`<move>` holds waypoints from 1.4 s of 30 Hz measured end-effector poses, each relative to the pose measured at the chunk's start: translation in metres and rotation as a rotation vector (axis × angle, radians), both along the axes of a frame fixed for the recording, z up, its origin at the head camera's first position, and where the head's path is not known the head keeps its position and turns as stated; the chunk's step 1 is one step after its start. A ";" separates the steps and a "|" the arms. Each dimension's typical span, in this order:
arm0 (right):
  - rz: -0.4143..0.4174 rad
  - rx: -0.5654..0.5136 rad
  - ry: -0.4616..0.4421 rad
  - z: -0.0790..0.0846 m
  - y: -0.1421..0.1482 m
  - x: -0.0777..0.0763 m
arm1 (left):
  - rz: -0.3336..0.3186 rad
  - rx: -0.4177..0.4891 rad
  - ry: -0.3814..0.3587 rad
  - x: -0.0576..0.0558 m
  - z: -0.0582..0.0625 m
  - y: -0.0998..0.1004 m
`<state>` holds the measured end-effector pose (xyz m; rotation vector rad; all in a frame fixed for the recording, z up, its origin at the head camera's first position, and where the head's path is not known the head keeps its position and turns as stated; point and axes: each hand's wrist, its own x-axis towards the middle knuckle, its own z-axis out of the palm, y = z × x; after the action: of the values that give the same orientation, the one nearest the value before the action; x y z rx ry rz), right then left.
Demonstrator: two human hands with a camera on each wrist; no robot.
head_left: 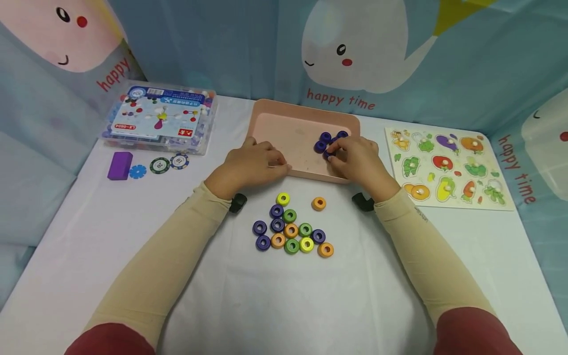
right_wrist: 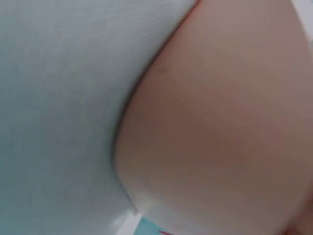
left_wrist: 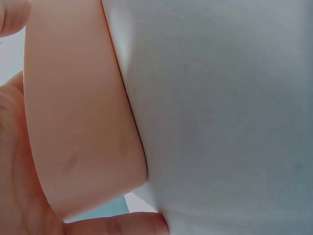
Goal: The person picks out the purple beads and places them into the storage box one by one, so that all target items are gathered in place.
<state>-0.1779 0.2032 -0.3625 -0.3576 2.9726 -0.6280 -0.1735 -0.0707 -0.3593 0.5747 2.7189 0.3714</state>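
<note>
A shallow pink tray (head_left: 284, 135) stands at the back middle of the table. My left hand (head_left: 250, 165) grips its front left corner, the thumb at the front rim and a finger around the outside of the left end. In the left wrist view the tray's wall (left_wrist: 83, 112) lies between thumb and finger. My right hand (head_left: 359, 160) reaches over the front right rim and pinches a dark purple ring (head_left: 327, 154), partly hidden by its fingers. Several more purple rings (head_left: 326, 137) lie close by in the tray. The right wrist view shows mostly the tray's outer wall (right_wrist: 210, 117).
In front of the tray lie several purple, green, yellow and orange rings (head_left: 291, 230). At the left are a clear box of model parts (head_left: 159, 118), a purple block (head_left: 120, 165), a blue flower piece (head_left: 137, 171) and chips (head_left: 159, 165). A vegetable puzzle board (head_left: 426, 160) lies right.
</note>
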 end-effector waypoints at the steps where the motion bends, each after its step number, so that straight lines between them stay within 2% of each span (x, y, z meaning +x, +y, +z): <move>1: 0.004 -0.009 -0.002 0.002 0.001 0.003 | 0.000 -0.001 -0.001 0.000 0.000 0.000; 4: 0.043 -0.047 0.016 0.009 0.002 0.018 | 0.000 -0.001 -0.006 0.001 0.001 0.000; 7: 0.129 -0.093 0.060 0.018 0.002 0.046 | 0.001 -0.007 -0.009 0.001 0.001 0.001; 11: 0.260 -0.094 0.100 0.026 -0.001 0.085 | 0.002 -0.012 -0.009 0.001 0.001 0.002; 15: 0.343 -0.033 0.055 0.025 -0.008 0.115 | 0.008 -0.006 -0.007 0.001 0.001 0.001; 20: 0.389 0.037 -0.011 0.018 -0.015 0.138 | 0.002 0.003 -0.009 0.002 0.002 0.001; 24: 0.393 0.053 -0.021 0.013 -0.017 0.144 | 0.003 0.001 -0.009 0.002 0.002 0.002; 34: 0.396 0.046 -0.020 0.010 -0.021 0.141 | 0.003 0.002 -0.008 0.002 0.000 0.001; 39: 0.373 0.018 -0.015 0.029 -0.021 0.133 | 0.000 0.006 -0.001 0.001 0.001 0.000; 42: 0.286 -0.024 -0.001 0.046 -0.015 0.116 | -0.003 0.008 0.002 0.001 0.001 0.000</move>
<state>-0.0622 0.1878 -0.3168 -0.7656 2.8354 -0.6286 -0.1725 -0.0703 -0.3584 0.5817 2.7198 0.3817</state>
